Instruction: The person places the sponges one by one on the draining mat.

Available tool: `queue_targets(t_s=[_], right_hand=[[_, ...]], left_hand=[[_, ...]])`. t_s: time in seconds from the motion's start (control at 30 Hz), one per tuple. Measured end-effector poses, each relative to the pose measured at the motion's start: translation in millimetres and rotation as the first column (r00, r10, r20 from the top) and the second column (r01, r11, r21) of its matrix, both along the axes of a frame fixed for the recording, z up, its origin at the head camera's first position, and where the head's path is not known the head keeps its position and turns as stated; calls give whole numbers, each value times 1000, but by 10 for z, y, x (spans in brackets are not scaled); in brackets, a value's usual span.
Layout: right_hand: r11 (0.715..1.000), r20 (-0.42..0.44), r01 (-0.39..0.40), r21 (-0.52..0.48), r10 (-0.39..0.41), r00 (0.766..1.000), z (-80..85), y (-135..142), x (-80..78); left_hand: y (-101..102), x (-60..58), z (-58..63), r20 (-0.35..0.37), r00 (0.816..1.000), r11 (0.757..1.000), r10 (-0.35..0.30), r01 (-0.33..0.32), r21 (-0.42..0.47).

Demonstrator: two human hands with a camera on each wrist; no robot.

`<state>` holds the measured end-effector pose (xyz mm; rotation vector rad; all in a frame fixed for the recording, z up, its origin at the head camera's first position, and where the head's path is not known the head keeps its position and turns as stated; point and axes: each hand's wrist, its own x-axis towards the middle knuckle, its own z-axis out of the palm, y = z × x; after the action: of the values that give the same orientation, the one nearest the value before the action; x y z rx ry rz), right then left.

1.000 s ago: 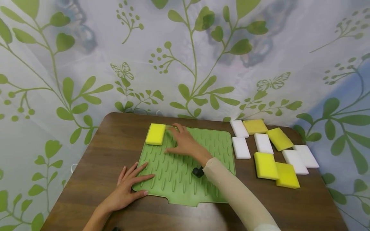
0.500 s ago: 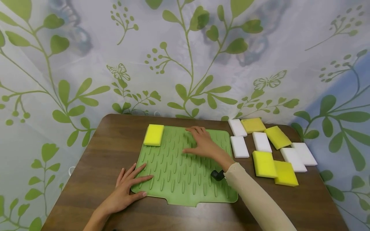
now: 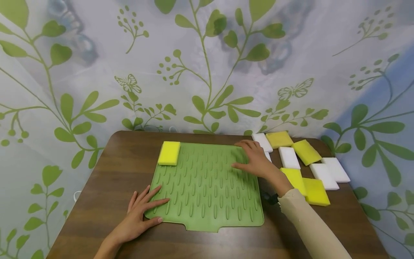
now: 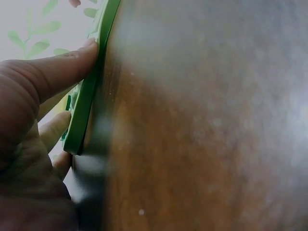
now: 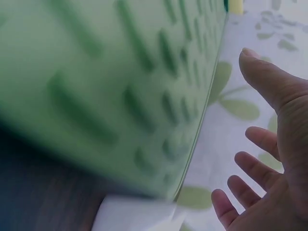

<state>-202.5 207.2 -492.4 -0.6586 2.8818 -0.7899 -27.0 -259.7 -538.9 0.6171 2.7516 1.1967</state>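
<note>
A green ridged mat (image 3: 207, 187) lies on the wooden table, with one yellow sponge (image 3: 169, 153) at its far left corner. My left hand (image 3: 137, 217) rests with spread fingers on the mat's near left corner. In the left wrist view the thumb (image 4: 67, 70) lies along the mat's edge. My right hand (image 3: 255, 160) hovers over the mat's far right corner with parted, slightly bent fingers and holds nothing. The right wrist view shows that hand (image 5: 284, 159) above the ridges, with a gap between thumb and fingers.
Right of the mat, several white sponges (image 3: 289, 157) and several yellow sponges (image 3: 317, 191) lie on the table (image 3: 106, 172), some overlapping. My right arm hides part of this group. A patterned curtain (image 3: 181, 90) hangs behind the table.
My right hand has moved right across the mat, from beside the yellow sponge to the far right corner. The left hand and that sponge have stayed put on the mat.
</note>
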Motion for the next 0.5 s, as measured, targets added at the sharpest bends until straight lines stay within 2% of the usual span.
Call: queue_targets(t_s=[0.23,0.5], right_hand=[[998,-13,55,35,-55,998,-62,450,95],[990,42,111,85,-115,992,-48,795,150]], left_hand=[[8,11,-17,-36,999,1000,1,-1,-4],[20,18,6,-93,996,1000,-6,7,4]])
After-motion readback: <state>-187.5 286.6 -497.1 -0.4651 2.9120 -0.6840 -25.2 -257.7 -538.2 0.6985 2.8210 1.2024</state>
